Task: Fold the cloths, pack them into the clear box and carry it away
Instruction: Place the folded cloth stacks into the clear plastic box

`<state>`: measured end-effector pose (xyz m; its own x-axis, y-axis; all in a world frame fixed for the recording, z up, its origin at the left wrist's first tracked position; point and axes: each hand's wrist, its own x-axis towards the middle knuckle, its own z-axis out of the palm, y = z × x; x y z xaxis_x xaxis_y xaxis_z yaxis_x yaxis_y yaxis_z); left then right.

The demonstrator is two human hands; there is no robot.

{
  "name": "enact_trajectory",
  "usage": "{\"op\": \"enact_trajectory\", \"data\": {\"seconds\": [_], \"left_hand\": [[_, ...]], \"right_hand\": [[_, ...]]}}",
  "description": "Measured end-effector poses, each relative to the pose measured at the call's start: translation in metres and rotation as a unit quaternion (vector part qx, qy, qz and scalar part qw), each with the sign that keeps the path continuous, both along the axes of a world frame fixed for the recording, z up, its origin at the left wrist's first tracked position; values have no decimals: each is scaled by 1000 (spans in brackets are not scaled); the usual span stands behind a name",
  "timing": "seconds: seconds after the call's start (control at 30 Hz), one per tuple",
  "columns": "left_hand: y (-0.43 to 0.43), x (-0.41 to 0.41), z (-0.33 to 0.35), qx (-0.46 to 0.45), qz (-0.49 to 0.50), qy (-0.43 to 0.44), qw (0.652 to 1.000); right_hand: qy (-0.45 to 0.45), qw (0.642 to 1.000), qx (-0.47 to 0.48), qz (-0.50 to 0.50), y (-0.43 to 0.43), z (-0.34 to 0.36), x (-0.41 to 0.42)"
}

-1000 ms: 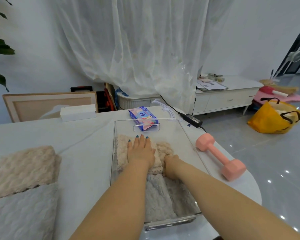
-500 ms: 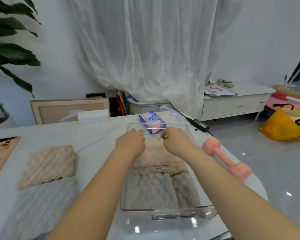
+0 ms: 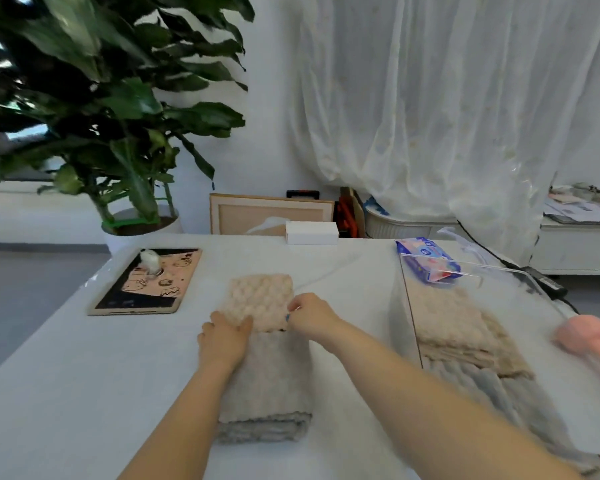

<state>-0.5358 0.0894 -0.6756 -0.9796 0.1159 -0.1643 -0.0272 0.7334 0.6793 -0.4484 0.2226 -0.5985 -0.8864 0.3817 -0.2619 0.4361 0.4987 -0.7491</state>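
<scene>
A folded beige cloth (image 3: 260, 297) lies on the white table (image 3: 84, 393), with a folded grey cloth (image 3: 267, 382) just in front of it. My left hand (image 3: 224, 341) grips the beige cloth's near left corner, thumb on top. My right hand (image 3: 310, 318) pinches its near right edge. The clear box (image 3: 405, 306) stands to the right. Inside it lie a beige cloth (image 3: 444, 317) and, nearer to me, a grey cloth (image 3: 492, 386).
A tablet in a pink case (image 3: 146, 282) lies at the left. A white box (image 3: 311, 232) and a pack of wipes (image 3: 426, 259) sit at the back. A pink dumbbell (image 3: 586, 337) lies right of the clear box. A potted plant (image 3: 136, 216) stands behind.
Both hands have left the clear box and moved left onto the beige cloth on the table. My view has turned left with them.
</scene>
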Motion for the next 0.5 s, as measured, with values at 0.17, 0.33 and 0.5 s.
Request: {"op": "enact_trajectory", "data": {"seconds": [0.17,0.33,0.5], "left_hand": [[-11,-15,-1,39,-18,23,999],[-9,-17,5,-4,-61,6,998],[-9,-13,18,31,-28,15,999]], "right_hand": [[10,975,-149,-164,-1,-51,-43],[79,951,-208,-214,-10,-59,-51],[145,936,-284,-152,-24,-30,-53]]}}
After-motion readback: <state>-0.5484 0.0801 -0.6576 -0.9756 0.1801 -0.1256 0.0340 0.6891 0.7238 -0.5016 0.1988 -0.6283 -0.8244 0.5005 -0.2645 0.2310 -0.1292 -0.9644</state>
